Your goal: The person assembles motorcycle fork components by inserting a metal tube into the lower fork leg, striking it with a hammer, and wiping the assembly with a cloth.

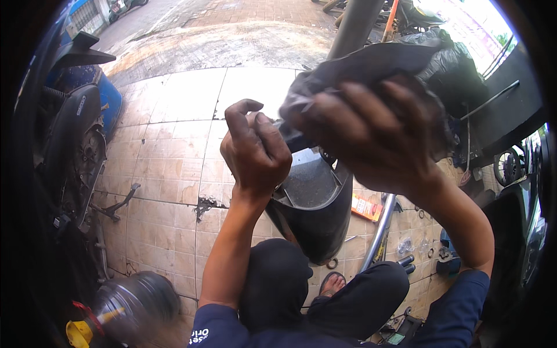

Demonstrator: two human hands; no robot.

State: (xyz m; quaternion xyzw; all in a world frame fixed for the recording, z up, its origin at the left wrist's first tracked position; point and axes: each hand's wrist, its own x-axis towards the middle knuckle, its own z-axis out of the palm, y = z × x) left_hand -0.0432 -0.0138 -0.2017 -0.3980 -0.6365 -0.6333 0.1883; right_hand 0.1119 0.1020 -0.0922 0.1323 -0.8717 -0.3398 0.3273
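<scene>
My right hand [371, 130] is raised in front of me, its fingers closed round a dark grey rag [365, 66]; motion blurs both. Close beside it, my left hand [255, 148] is closed, thumb and fingers pressed together. It grips a small dark piece [297, 141] that runs toward the rag; its kind and far end are hidden. Below both hands is a black motorcycle mudguard [316, 232], with a greyish inner surface facing up.
A metal tube [379, 235], an orange-red box [366, 207] and several small rings lie on the tiles at right. Motorcycle engine parts [87, 151] stand at left. A clear plastic jug [136, 301] is at lower left, a black garbage bag [455, 64] at far right.
</scene>
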